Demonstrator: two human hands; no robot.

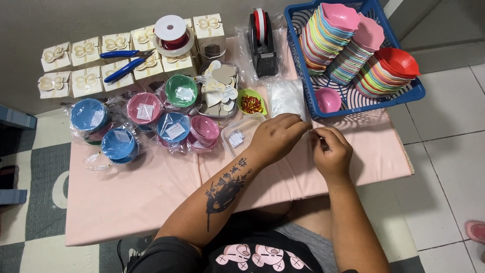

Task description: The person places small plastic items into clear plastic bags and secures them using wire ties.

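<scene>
Left hand (pixel 277 136) and right hand (pixel 331 151) meet fingertip to fingertip, pinching something thin and clear, likely a bag (pixel 286 97), over the pink table (pixel 151 187) beside a blue basket (pixel 361 98). The slippery film could slip loose.

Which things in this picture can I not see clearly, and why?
- What the left hand and right hand pinch: head view, fingers cover it.
- Contents of the clear box: too small.
- Foot: cut by the right edge.
- Back of the blue basket: hidden behind bowl stacks.
</scene>
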